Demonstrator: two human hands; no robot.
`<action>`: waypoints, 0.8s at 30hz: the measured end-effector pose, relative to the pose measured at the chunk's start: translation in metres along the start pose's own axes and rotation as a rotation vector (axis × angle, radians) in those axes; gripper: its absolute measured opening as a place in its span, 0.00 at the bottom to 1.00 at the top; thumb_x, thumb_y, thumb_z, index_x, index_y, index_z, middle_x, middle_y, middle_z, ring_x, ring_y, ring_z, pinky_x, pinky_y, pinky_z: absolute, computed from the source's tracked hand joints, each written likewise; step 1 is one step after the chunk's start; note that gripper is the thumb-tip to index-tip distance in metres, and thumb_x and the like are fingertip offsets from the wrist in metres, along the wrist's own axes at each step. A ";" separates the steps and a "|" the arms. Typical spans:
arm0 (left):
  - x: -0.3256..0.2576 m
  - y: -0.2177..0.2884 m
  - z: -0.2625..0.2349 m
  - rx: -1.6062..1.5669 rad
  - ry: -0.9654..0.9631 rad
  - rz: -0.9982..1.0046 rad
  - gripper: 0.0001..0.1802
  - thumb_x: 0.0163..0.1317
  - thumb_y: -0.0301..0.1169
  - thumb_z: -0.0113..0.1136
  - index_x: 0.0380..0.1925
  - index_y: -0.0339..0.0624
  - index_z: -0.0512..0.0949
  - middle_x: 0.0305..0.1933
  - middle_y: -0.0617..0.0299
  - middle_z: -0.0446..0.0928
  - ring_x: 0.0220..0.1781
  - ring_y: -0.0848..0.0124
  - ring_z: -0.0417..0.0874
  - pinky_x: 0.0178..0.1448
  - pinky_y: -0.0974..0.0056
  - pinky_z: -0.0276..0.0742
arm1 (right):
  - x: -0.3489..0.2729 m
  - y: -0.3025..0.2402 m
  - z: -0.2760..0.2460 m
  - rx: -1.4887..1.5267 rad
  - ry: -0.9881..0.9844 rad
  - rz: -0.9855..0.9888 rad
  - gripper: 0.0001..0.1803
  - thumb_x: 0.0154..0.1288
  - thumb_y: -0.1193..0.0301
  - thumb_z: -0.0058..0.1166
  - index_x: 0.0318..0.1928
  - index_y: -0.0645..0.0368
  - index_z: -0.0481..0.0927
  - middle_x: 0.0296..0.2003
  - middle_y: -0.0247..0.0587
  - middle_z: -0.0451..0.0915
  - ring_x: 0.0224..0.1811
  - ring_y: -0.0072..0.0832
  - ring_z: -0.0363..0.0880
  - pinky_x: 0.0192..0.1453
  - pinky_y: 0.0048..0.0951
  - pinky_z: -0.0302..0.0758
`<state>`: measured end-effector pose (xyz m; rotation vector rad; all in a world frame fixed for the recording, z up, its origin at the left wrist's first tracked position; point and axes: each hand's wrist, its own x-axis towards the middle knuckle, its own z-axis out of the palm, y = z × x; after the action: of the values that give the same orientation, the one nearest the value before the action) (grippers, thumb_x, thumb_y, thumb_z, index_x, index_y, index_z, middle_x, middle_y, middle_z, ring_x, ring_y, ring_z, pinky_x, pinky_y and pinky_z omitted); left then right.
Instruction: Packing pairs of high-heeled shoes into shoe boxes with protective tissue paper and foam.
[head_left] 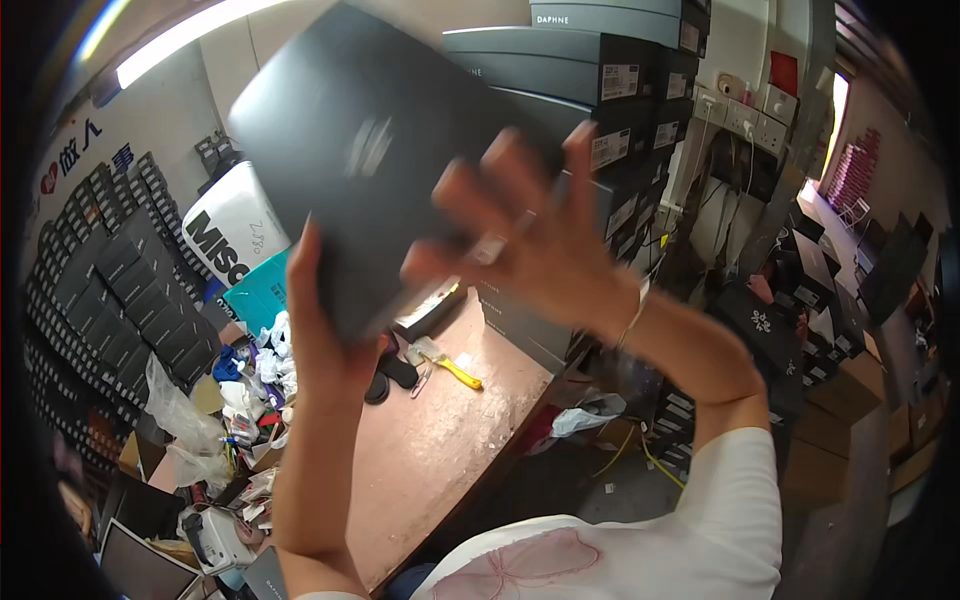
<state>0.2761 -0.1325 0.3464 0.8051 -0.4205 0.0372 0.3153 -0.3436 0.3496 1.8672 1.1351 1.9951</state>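
Note:
A dark grey shoebox (pixel 350 110) is held up, tilted, in front of me, smeared by motion. My left hand (pixel 330 310) grips its lower left edge, the thumb along the side. Before the lower right part of the box is my right hand (pixel 540 240), fingers spread and blurred; I cannot tell whether the fingertips touch it. Below the box, a yellow-handled brush (pixel 455 370) lies on the worn pinkish table (pixel 430 470). Dark shoes or soles (pixel 395 370) lie left of the brush, partly hidden by my left hand.
Shoeboxes (pixel 550 60) are stacked high at the table's far right. Crumpled paper and plastic (pixel 265 370) pile up on the left, near a white sack (pixel 235 215). More boxes (pixel 120 270) line the left wall. Sockets with cables (pixel 740 120) hang at the right.

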 end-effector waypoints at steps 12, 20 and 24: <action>-0.084 -0.069 -0.055 0.914 -0.586 -0.207 0.40 0.58 0.26 0.65 0.69 0.42 0.57 0.67 0.53 0.61 0.62 0.63 0.71 0.61 0.60 0.71 | -0.005 0.261 -0.063 -0.202 -0.791 0.543 0.38 0.47 0.64 0.67 0.60 0.62 0.69 0.55 0.52 0.73 0.60 0.46 0.70 0.63 0.39 0.68; -0.502 0.055 -0.368 2.010 1.505 -0.036 0.31 0.62 0.38 0.61 0.59 0.28 0.66 0.59 0.35 0.67 0.62 0.44 0.67 0.68 0.49 0.61 | -0.102 -0.063 -0.040 1.370 -1.255 0.573 0.32 0.56 0.60 0.64 0.58 0.63 0.72 0.53 0.53 0.75 0.55 0.45 0.75 0.59 0.38 0.71; -0.591 0.080 -0.405 1.635 1.516 -0.796 0.34 0.61 0.44 0.60 0.56 0.25 0.67 0.53 0.34 0.71 0.54 0.44 0.72 0.59 0.50 0.66 | -0.158 -0.217 -0.018 1.248 -1.656 0.237 0.32 0.58 0.59 0.61 0.59 0.62 0.70 0.51 0.53 0.75 0.52 0.49 0.75 0.55 0.42 0.72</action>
<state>-0.1387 0.2835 -0.0706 2.1443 1.6308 0.2427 0.2517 -0.2959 0.0927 2.8579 1.3779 -0.9337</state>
